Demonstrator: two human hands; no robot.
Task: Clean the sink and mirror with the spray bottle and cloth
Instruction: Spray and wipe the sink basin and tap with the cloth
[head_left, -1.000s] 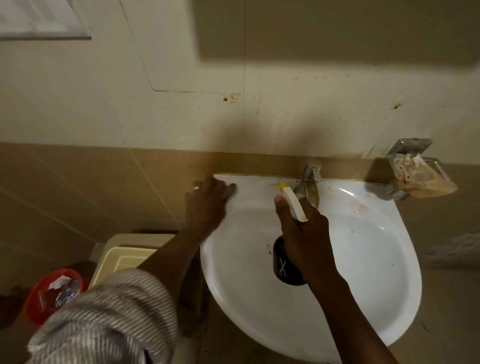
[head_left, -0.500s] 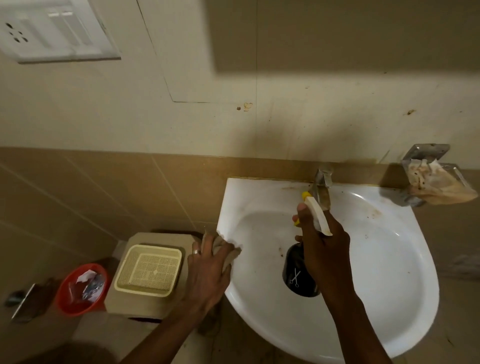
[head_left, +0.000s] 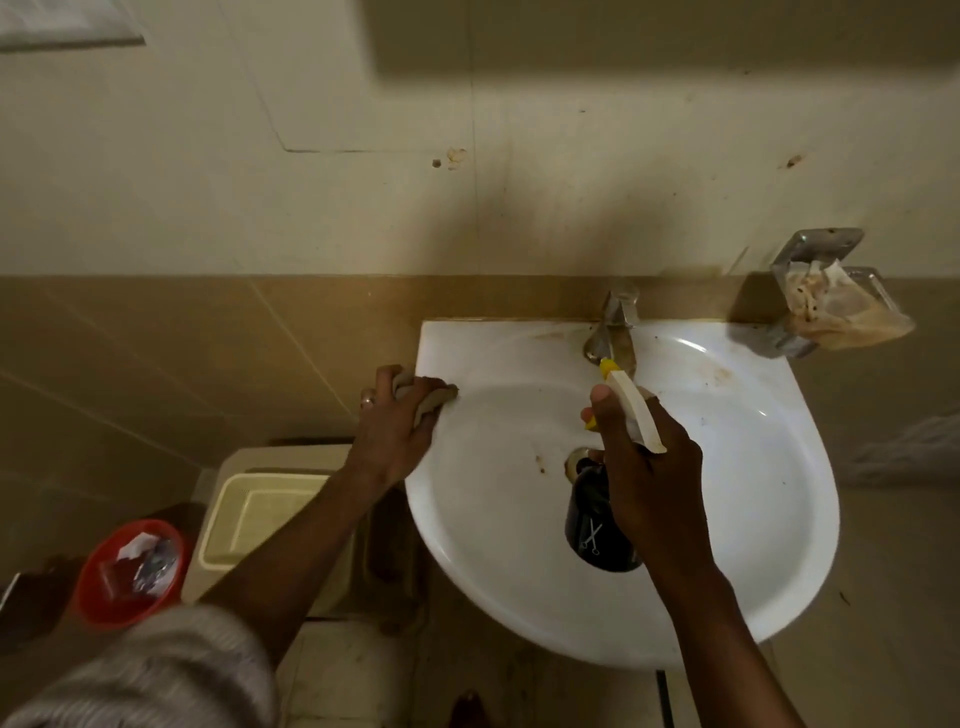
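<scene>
Over the sink (head_left: 727, 597), both hands grip: left (head_left: 400, 431) the cloth (head_left: 423, 402), right (head_left: 649, 467) the spray bottle (head_left: 597, 525).

Faucet (head_left: 615, 317): metal, at the back, against the wall.
Soap holder (head_left: 821, 291): metal, fixed on the wall at right, with stained plastic wrap inside.
Red bucket (head_left: 130, 571): on the floor at left, holding scraps.
Beige basket (head_left: 260, 519): just beside the bucket, on a beige box.
Wall tiles (head_left: 156, 364): brown below, cream above.
</scene>
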